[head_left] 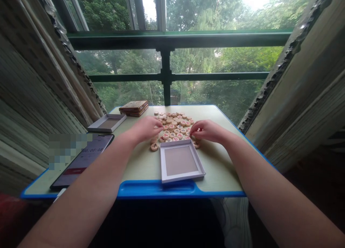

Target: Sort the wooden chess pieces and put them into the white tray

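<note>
Round wooden Chinese chess pieces (172,126) with red and black characters lie heaped in the middle of the small table. At the left edge of this heap is my left hand (148,129), its fingers drawn together with the tips against the pieces. My right hand (206,129) is at the right edge, fingers curled down among the outer pieces. Whatever either hand pinches is hidden by the fingers. Just in front of the heap rests a shallow, open white box tray (181,160). One loose piece (154,147) sits left of its far corner.
A second shallow tray (107,123) lies at the left, near two stacked brown boxes (134,108). Along the left side a phone (83,160) displays a timer. The table (229,169) has a blue rim with a molded groove in front. Curtains and a window surround it.
</note>
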Demonstrator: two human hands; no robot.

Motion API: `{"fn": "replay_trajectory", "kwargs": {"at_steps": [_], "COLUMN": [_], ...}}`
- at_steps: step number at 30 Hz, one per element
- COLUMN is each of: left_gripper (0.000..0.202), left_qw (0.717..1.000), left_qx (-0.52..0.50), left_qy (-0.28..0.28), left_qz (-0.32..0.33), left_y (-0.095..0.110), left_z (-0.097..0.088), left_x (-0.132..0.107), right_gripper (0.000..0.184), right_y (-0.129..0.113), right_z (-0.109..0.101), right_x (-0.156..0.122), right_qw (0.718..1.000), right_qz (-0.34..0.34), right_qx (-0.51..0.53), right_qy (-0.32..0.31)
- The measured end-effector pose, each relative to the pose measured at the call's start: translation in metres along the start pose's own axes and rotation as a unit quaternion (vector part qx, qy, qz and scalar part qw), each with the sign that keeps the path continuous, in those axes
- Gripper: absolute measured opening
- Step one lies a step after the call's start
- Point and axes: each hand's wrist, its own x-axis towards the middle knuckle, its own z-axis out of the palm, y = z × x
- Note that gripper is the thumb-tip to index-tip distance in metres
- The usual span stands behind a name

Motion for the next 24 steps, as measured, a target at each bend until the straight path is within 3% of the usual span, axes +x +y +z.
{"fn": "replay_trajectory", "kwargs": {"at_steps": [5, 9, 13, 18, 24], "left_gripper": [0.033, 0.040, 0.044, 0.045, 0.046], "left_qw": [0.996, 0.996, 0.996, 0.997, 0.995], "left_qx": [-0.031, -0.055, -0.060, -0.038, -0.042], "left_qy": [0.066, 0.020, 0.000, 0.066, 0.082], "left_qz": [0.061, 0.062, 0.061, 0.031, -0.033], "left_y": [0.001, 0.001, 0.006, 0.003, -0.016], "left_z": [0.019, 0.024, 0.023, 0.022, 0.017], "left_x": [0.007, 0.010, 0.010, 0.009, 0.009], "right_gripper": [0.026, 0.028, 0.022, 0.021, 0.019], "right_y": [0.005, 0.010, 0.009, 0.008, 0.008], "right_z": [-0.004, -0.007, -0.008, -0.005, 0.000], "right_x": [-0.002, -0.002, -0.003, -0.001, 0.004], "right_qw": [0.999, 0.993, 0.995, 0.995, 0.968], "right_qz": [0.034, 0.074, 0.083, 0.058, -0.019], "right_qx": [0.012, -0.003, -0.034, -0.063, -0.171], "right_qy": [0.021, 0.088, 0.052, 0.045, 0.182]}}
